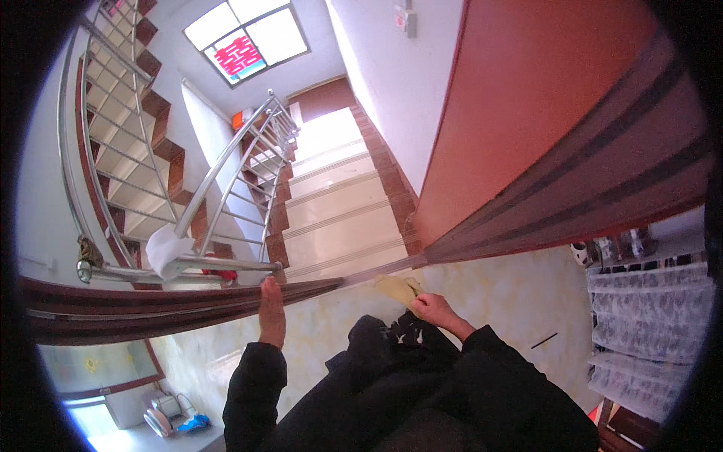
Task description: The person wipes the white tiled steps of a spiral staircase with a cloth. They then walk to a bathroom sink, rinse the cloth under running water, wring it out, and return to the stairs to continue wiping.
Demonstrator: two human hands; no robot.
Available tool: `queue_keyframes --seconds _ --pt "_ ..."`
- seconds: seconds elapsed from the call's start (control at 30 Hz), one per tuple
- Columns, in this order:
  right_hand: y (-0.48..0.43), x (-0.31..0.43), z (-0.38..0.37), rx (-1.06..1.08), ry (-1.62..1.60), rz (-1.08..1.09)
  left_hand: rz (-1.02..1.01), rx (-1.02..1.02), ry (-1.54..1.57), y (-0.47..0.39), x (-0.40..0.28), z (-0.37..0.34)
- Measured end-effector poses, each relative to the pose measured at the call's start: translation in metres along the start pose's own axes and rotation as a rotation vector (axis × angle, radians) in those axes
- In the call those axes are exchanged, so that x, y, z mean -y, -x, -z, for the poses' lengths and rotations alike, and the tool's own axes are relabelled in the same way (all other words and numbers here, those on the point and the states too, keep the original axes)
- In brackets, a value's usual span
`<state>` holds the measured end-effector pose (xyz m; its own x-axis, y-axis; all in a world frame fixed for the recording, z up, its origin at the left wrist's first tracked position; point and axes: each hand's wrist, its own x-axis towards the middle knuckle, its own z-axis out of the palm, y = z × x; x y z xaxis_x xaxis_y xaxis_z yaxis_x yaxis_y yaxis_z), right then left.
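Note:
My right hand [434,309] grips a crumpled yellowish cloth [399,289] in front of my body, above the marbled floor. To the left, my left hand [271,305] reaches forward to the dark brown door frame [305,292], close to the end of the stainless steel railing [237,264]. Its fingertips are foreshortened, and I cannot tell whether they hold or only touch something. A white cloth or paper [167,252] is draped over the railing's corner, left of that hand. A red item [221,273] lies partly hidden beneath the rail.
Beyond the doorway a pale tiled staircase [339,209] descends, with another flight [133,164] at left. A reddish-brown door [508,113] stands at right. A rack with a patterned white cover [649,322] is at far right; a counter [195,443] bears small items at lower left.

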<state>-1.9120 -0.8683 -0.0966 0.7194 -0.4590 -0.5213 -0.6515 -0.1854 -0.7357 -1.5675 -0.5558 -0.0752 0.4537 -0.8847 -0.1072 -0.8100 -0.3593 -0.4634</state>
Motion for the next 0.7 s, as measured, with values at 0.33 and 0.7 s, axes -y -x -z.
queue_keyframes --seconds 0.33,0.7 --pt "-0.046 -0.014 0.003 0.043 0.046 -0.028 0.145 0.486 -0.345 -0.008 0.023 0.018" --pt "-0.161 0.051 0.009 -0.091 -0.013 -0.155 0.225 0.661 0.149 -0.045 0.068 -0.071"
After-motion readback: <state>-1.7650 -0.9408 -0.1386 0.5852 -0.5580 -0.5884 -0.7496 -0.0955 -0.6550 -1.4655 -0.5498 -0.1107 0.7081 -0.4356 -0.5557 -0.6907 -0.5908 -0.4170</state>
